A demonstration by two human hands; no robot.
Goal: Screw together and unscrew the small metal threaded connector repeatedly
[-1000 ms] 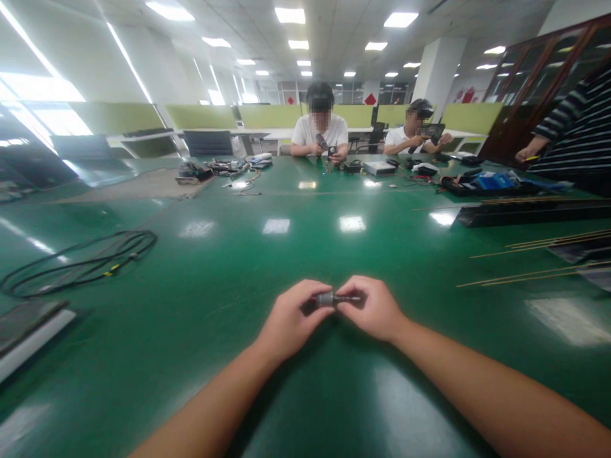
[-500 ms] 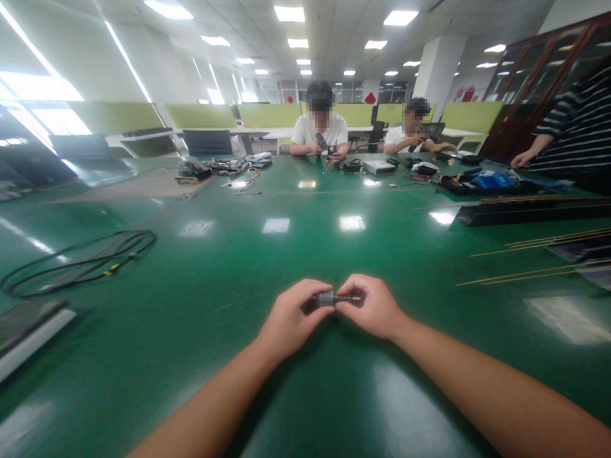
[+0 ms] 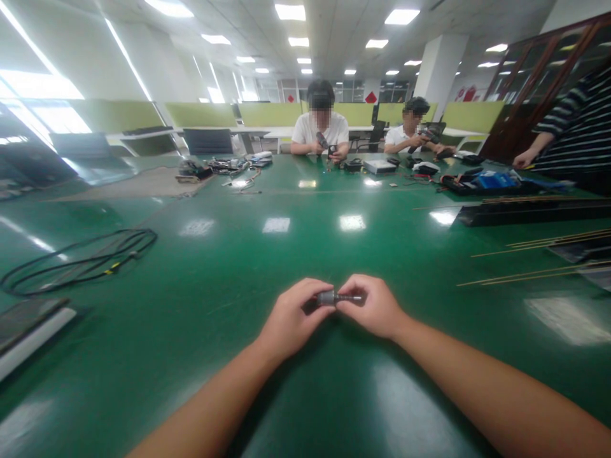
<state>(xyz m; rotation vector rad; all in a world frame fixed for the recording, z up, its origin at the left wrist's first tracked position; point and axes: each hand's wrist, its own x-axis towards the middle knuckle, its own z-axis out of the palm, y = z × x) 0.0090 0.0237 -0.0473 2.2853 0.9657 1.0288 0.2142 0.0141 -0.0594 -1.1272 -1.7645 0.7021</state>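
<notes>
Your two hands are close together over the middle of the green tabletop (image 3: 229, 254), near you. Your left hand (image 3: 291, 318) is nearly closed, with the thumb and fingers pinching the fat end of a small grey part (image 3: 326, 298). Your right hand (image 3: 372, 305) is nearly closed too, and its fingertips pinch the thin rod (image 3: 352, 298) that sticks out of that part. The part lies sideways between your hands, with the rod pointing to your right. You can't tell if it touches the tabletop. Any writing on it is too small to read.

Off to your left is a loop of black cable (image 3: 133, 255). It has a yellow tag (image 3: 112, 269), but any words there are too tiny to read. Nearer to you on that side is a flat dark thing with a white edge (image 3: 35, 343). To your right are some long thin sticks (image 3: 520, 275). Across from you, a person in a white shirt (image 3: 300, 130) leans over the far side. Behind, there is a red diamond sign (image 3: 371, 97), too blurry to read.
</notes>
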